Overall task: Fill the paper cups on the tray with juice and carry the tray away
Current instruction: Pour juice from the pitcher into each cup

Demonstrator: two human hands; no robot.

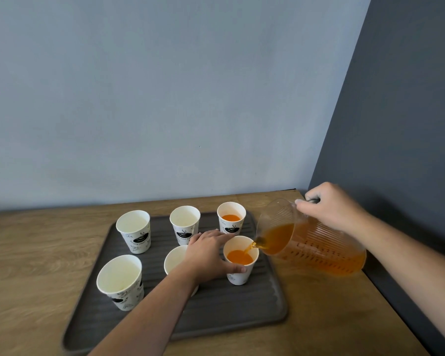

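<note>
Juice (240, 256) streams from pitcher (326, 242) into cup (238, 277).

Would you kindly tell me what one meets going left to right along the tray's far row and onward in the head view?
In order: far-left empty cup → far-middle empty cup → far-right cup with juice → tilted pitcher, its handle gripped by the right hand.

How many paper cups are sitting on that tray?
6, all on the tray: back-left cup, back-middle cup, back-right cup (juice in it), front-left cup, front-middle cup partly behind the left hand, front-right cup being filled from the pitcher.
</note>
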